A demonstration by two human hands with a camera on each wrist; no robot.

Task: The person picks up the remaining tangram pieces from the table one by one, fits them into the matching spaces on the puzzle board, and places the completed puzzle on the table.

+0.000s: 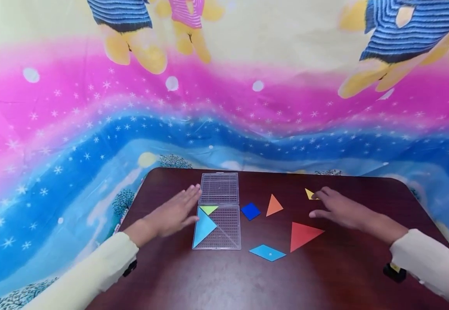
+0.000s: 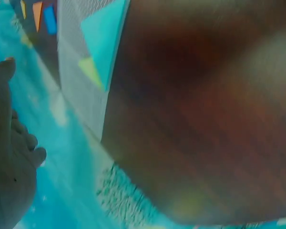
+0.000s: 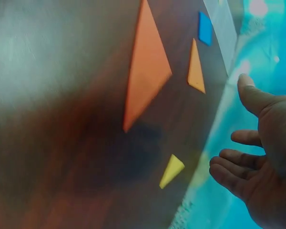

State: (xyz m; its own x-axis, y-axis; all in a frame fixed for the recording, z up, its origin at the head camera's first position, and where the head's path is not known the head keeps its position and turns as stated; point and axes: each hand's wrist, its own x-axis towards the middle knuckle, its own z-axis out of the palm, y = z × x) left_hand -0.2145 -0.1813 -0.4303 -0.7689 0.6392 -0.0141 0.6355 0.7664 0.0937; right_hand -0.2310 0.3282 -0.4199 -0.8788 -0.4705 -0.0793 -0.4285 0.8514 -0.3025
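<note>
My left hand (image 1: 176, 213), fingers straight and thumb apart, hovers beside the left edge of a clear hinged plastic case (image 1: 228, 234). In the case's near half lie a large light-blue triangle (image 1: 206, 228) and a small lime-green triangle (image 1: 209, 209). On the right, my right hand (image 1: 341, 209) reaches over the table with loosely bent fingers and holds nothing. Its fingertips overlap a small yellow triangle (image 1: 309, 194) in the head view; the right wrist view shows the whole yellow triangle (image 3: 172, 171) lying apart from the hand. A red triangle (image 1: 304, 236) lies nearer me.
Between the case and my right hand lie a dark-blue square (image 1: 251, 211) and an orange triangle (image 1: 274, 205). A light-blue parallelogram (image 1: 268, 253) is nearer the front. The dark wooden table (image 1: 193, 284) ends at a printed cloth backdrop (image 1: 228, 99).
</note>
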